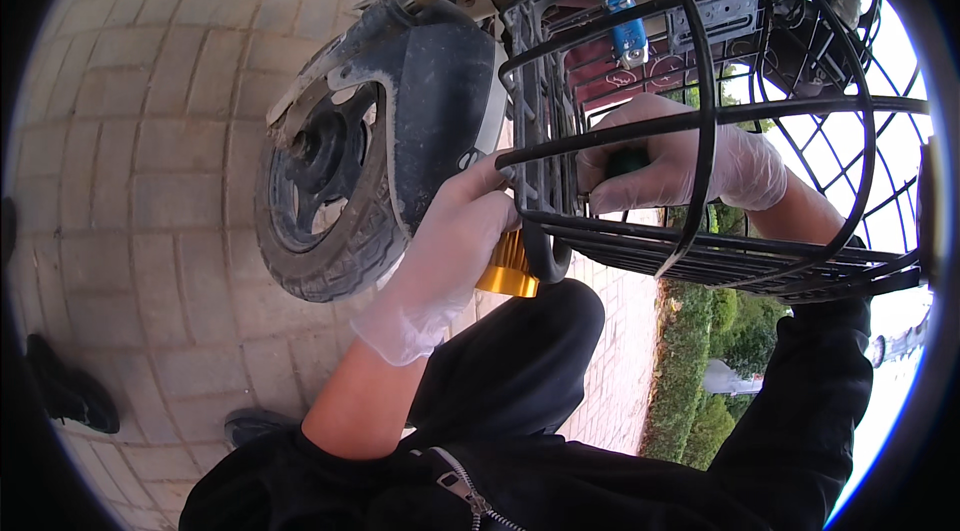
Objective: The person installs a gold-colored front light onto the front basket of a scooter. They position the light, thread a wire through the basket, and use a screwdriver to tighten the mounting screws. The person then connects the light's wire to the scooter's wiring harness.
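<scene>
Thin clear gloves cover both my hands. At the lower left corner of a black wire basket, my left hand is closed, its fingertips against the basket's bars. A shiny gold ribbed cylinder sticks out beneath those fingers, mostly hidden by them. Inside the basket, my right hand is closed round a dark green rounded handle; its far end is out of sight at the bars. The two hands face each other across the basket wall.
The basket is fixed ahead of a dusty two-wheeler's front wheel and dark fender. A blue-and-silver part and a slotted metal plate are by the basket's far side. A black shoe stands on the paving at left.
</scene>
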A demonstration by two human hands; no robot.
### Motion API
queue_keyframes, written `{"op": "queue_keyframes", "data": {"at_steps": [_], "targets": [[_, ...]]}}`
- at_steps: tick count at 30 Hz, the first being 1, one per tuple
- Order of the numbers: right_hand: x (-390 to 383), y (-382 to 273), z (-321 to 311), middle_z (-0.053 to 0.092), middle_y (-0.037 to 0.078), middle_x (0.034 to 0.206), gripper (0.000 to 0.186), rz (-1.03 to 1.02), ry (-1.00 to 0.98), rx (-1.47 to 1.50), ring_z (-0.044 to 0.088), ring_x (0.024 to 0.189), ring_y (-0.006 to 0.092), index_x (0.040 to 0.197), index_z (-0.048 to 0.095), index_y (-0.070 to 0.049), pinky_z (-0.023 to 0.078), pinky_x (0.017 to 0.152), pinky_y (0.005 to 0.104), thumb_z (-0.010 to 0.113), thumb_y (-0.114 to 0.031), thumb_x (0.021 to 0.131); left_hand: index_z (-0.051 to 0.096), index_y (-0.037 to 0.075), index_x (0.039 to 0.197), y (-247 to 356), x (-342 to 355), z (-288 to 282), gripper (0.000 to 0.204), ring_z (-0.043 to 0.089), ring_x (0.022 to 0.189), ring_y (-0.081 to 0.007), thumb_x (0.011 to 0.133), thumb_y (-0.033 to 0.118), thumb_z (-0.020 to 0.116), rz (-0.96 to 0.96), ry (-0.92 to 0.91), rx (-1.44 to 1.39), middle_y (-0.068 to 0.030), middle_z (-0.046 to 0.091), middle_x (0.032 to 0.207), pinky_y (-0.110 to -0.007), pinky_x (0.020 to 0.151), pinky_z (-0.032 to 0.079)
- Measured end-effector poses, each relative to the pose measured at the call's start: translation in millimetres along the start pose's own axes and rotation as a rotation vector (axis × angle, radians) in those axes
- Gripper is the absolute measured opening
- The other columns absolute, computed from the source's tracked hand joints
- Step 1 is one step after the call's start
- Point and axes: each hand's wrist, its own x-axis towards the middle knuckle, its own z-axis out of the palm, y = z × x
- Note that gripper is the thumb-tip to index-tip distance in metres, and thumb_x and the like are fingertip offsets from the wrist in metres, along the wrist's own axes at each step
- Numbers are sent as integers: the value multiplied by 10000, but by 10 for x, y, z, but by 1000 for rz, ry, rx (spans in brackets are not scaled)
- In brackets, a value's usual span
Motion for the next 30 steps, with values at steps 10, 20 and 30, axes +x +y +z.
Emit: {"op": "queue_keyframes", "data": {"at_steps": [10,20,30], "targets": [[-14,-100,42,671,56,758,223,52,29,-34,608,690,122,916,704,20,514,687,282,761,-189,864,607,-3,1145,57,26,-110,277,665,838,-132,951,96,435,-68,-62,23,-57,649,914,-244,762,537],[-10,-163,63,645,49,696,283,230,37,-132,607,624,144,848,688,-6,495,595,290,765,-279,848,453,-47,1417,26,32,-196,466,653,932,-131,976,86,527,-75,-128,-24,-82,670,1036,-263,833,522],[-3,-108,75,699,5,757,198,210,60,91,645,667,72,917,724,-31,489,581,213,817,-179,825,579,-93,1305,-7,46,-358,383,654,931,-121,960,65,527,-206,-293,-201,-94,691,1074,-250,828,510]]}}
